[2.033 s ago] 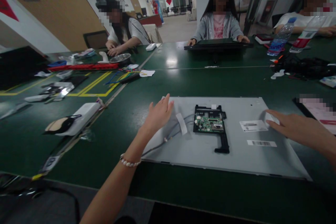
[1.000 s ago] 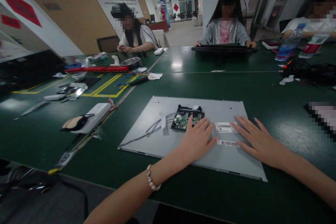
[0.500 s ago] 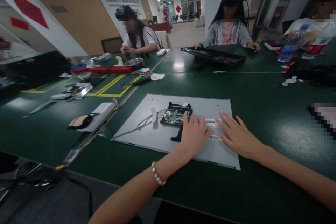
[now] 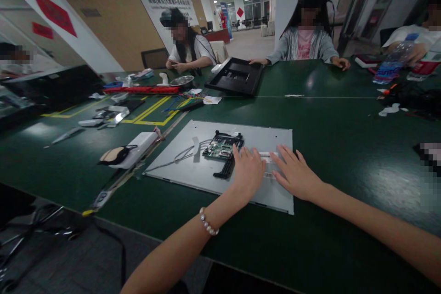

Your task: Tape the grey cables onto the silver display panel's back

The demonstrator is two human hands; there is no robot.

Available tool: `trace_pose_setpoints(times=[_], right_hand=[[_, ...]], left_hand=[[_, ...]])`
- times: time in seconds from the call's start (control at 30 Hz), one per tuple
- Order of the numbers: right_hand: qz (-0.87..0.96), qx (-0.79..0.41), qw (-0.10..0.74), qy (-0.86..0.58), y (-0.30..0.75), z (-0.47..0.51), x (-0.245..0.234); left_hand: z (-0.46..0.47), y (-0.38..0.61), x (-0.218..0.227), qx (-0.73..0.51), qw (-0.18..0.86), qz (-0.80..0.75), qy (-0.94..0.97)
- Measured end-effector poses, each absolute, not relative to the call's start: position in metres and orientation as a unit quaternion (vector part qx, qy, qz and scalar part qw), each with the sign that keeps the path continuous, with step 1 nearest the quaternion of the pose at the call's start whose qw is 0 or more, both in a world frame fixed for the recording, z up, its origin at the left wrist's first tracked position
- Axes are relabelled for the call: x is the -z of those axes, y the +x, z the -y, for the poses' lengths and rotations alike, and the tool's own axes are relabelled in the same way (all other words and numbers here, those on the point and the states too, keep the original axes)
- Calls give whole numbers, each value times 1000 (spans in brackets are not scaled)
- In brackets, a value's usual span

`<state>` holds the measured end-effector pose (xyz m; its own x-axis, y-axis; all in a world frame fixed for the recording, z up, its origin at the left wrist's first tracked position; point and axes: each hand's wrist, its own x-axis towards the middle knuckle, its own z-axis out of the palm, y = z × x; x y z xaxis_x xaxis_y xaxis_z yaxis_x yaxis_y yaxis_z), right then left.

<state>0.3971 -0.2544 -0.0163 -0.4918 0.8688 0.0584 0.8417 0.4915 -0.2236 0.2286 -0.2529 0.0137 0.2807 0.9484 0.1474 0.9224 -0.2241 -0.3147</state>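
Note:
A flat grey metal panel lies on the green table in front of me. Near its middle sits a green circuit board in a black plastic frame, with grey cables running off to the left and a pale strip of tape over them. My left hand rests over the panel just right of the frame, fingers apart. My right hand lies flat with spread fingers across the panel's right edge, beside white labels. Neither hand holds anything.
Across the table a person's hand touches a black plastic housing. To my left are a white power strip, a red strip and a metal bowl. A plastic bottle stands at far right.
The grey panel has shifted slightly left relative to the table, and my hands with it. Across the table, the person has swung the black housing leftward and tilted it to show its inside.

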Motion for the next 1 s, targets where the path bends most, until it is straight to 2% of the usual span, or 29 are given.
trace_pose_setpoints(times=[0.23, 0.47, 0.7, 0.83, 1.0], right_hand=[[860, -99, 87, -493, 373, 245, 13], [861, -101, 92, -489, 360, 242, 12], [860, -118, 96, -488, 363, 243, 10], [859, -123, 95, -488, 365, 242, 12], [861, -118, 99, -484, 365, 241, 14]], left_hand=[[245, 216, -12, -37, 179, 619, -764], [240, 208, -18, -26, 143, 639, -756], [220, 181, -22, -2, 184, 695, -695], [200, 158, -17, -29, 146, 759, -634], [178, 141, -7, -11, 124, 767, -630]])
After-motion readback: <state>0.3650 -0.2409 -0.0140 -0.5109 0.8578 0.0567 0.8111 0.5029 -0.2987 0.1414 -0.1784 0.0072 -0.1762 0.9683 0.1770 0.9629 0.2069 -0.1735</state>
